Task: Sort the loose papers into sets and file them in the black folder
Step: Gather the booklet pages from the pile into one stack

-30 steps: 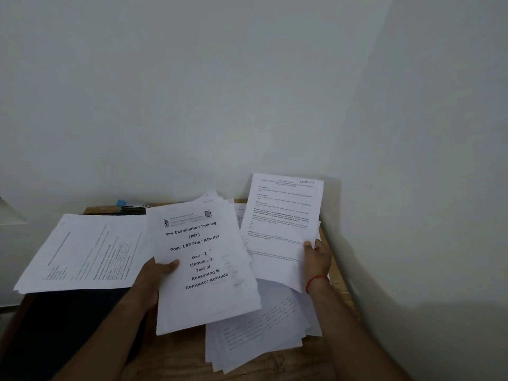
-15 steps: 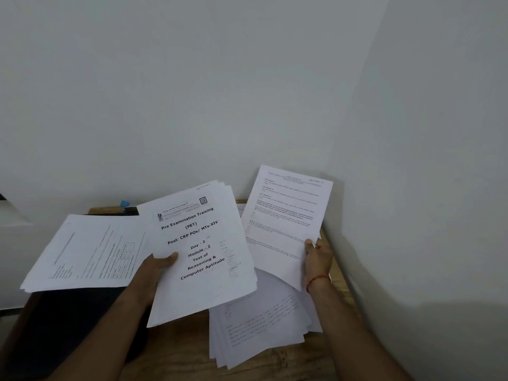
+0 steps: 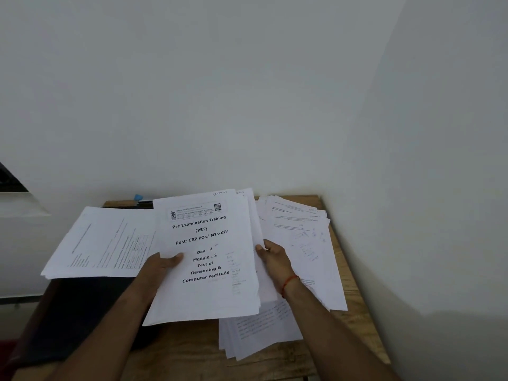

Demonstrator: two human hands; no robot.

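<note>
Nearest, the black folder (image 3: 82, 320) lay flat on the table (image 3: 275, 365), sheets (image 3: 101, 243) resting on it, none visibly filed inside. Beside it the left hand (image 3: 162, 266) gripped the stack (image 3: 209, 287), thumb on its cover, while the right hand (image 3: 270, 257) pinched its right edge, likely squaring a set. Loose papers (image 3: 305, 243) spread beyond.

Study corner: wooden desk (image 3: 192, 361), exam papers (image 3: 206, 292)

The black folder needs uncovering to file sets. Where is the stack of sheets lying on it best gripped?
Pinch the stack of sheets at its near left corner, coming from the left: that corner seems to jut past the black folder, so fingers could slip under it. Left hand and right hand both hold the PET set, so free one first.
</note>
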